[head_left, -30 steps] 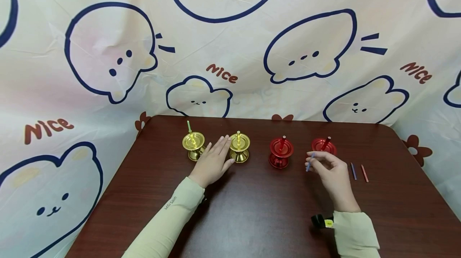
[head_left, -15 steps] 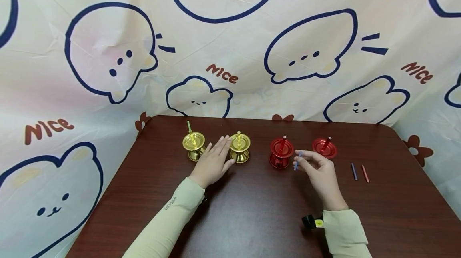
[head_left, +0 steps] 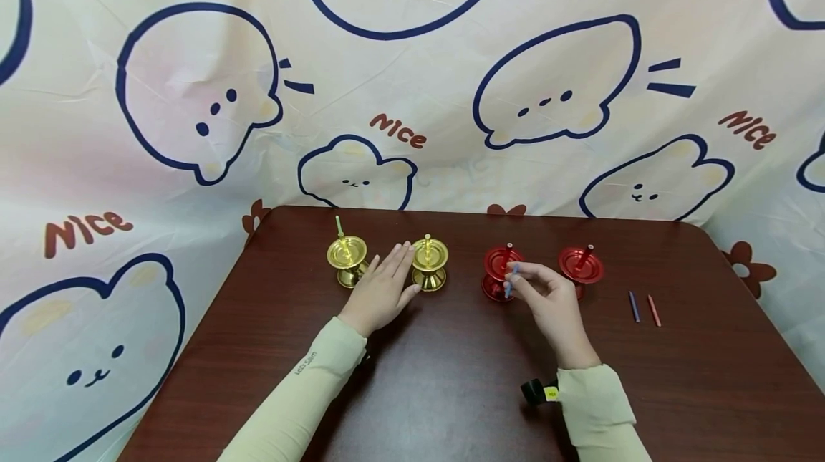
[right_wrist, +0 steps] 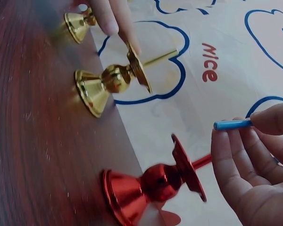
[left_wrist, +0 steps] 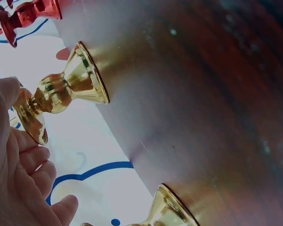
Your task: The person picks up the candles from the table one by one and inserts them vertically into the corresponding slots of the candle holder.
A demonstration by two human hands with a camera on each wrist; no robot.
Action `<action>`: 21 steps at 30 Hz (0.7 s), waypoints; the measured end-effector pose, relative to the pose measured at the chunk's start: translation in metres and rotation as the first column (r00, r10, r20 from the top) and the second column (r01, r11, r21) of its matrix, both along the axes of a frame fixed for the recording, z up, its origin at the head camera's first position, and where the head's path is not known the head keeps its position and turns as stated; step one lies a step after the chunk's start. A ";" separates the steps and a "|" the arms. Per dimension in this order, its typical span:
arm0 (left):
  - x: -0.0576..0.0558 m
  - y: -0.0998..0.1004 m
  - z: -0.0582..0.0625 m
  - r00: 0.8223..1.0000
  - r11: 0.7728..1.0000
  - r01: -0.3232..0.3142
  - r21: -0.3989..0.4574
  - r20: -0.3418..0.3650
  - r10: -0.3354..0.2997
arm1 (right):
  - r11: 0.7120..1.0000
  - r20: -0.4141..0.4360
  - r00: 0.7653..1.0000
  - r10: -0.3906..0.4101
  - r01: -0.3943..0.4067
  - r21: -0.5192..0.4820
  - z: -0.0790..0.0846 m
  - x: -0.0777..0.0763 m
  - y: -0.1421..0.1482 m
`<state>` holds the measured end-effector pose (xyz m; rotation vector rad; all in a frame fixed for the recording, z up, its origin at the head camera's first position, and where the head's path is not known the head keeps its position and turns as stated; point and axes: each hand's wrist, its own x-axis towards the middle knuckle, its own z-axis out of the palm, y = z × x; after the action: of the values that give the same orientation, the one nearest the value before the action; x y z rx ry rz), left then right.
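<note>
My right hand [head_left: 551, 308] pinches a small blue candle [right_wrist: 232, 124] between thumb and fingertips. It is in front of the left red candle holder [head_left: 495, 289], hiding part of its dish. In the right wrist view the candle is apart from the holder's red stem [right_wrist: 203, 161]. My left hand [head_left: 380, 294] lies with extended fingers between two gold candle holders. Its index finger is at the dish edge of the right gold candle holder [head_left: 430, 279]. The left gold candle holder [head_left: 350, 277], partly behind the hand, bears a thin green candle [head_left: 339, 225].
Another red candle holder [head_left: 582, 272] stands right of the right hand's fingers. A blue candle [head_left: 634, 306] and a pink candle [head_left: 654, 311] lie on the brown table [head_left: 438, 390], at the right. A printed cloth [head_left: 445, 89] hangs behind the table.
My right hand has moved left with the blue candle, from before the right red candle holder to before the left one. The left hand has stayed in place.
</note>
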<state>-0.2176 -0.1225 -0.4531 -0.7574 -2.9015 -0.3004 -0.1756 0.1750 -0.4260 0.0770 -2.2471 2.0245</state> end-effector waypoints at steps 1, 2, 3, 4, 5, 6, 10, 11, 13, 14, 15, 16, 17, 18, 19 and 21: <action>0.000 0.000 0.000 1.000 1.000 0.000 -0.001 0.000 0.000 | 1.000 -0.004 1.000 0.002 -0.002 0.000 0.001 -0.001 -0.002; 0.000 0.000 0.000 1.000 1.000 0.000 -0.006 0.001 0.000 | 1.000 -0.009 1.000 0.005 -0.005 0.000 0.001 -0.002 -0.005; 0.000 0.000 0.000 1.000 1.000 -0.001 -0.010 0.001 0.001 | 1.000 -0.011 1.000 0.007 -0.008 -0.003 0.003 -0.003 -0.007; 0.000 0.000 0.000 1.000 1.000 -0.002 -0.013 0.001 0.002 | 1.000 -0.013 1.000 0.010 -0.010 -0.004 0.003 -0.004 -0.010; 0.000 0.000 0.000 1.000 1.000 -0.001 -0.011 -0.002 0.001 | 1.000 -0.016 1.000 0.012 -0.012 -0.006 0.004 -0.004 -0.013; 0.001 0.000 0.000 1.000 1.000 -0.001 -0.009 -0.006 0.001 | 1.000 -0.018 1.000 0.014 -0.014 -0.005 0.005 -0.005 -0.015; 0.001 -0.001 0.001 1.000 1.000 -0.003 -0.011 -0.009 0.003 | 1.000 -0.029 0.999 0.029 -0.029 -0.004 0.008 -0.009 -0.026; 0.001 -0.001 0.001 1.000 1.000 -0.003 -0.012 -0.007 0.003 | 0.999 -0.034 0.999 0.034 -0.034 -0.003 0.008 -0.009 -0.028; 0.001 -0.001 0.000 1.000 1.000 -0.005 -0.022 0.000 0.005 | 0.999 -0.042 0.998 0.039 -0.039 -0.006 0.007 -0.012 -0.032; 0.001 -0.001 0.000 1.000 1.000 -0.005 -0.029 0.004 0.005 | 0.999 -0.048 0.998 0.042 -0.043 -0.014 0.007 -0.013 -0.034; 0.001 -0.001 0.000 1.000 0.999 -0.006 -0.036 0.007 0.006 | 0.999 -0.055 0.998 0.041 -0.042 -0.016 0.007 -0.014 -0.035; 0.001 -0.001 0.000 1.000 0.999 -0.004 -0.037 0.006 0.004 | 0.999 -0.062 0.997 0.040 -0.041 -0.019 0.006 -0.015 -0.037; 0.001 -0.001 0.000 1.000 0.999 -0.004 -0.039 0.005 0.004 | 0.999 -0.071 0.997 0.039 -0.040 -0.023 0.006 -0.016 -0.039; 0.000 -0.002 0.000 1.000 0.999 -0.004 -0.041 0.004 0.004 | 0.999 -0.080 0.996 0.037 -0.040 -0.024 0.005 -0.017 -0.040; 0.000 -0.002 0.000 1.000 0.999 -0.004 -0.044 0.001 0.004 | 0.999 -0.089 0.995 0.039 -0.042 -0.024 0.005 -0.019 -0.041; 0.000 -0.002 -0.001 1.000 0.999 -0.005 -0.049 -0.002 0.005 | 0.999 -0.101 0.994 0.037 -0.039 -0.019 0.005 -0.021 -0.044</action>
<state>-0.2178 -0.1241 -0.4539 -0.7577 -2.9186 -0.2294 -0.1965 0.1309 -0.4208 0.2159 -2.1802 2.0142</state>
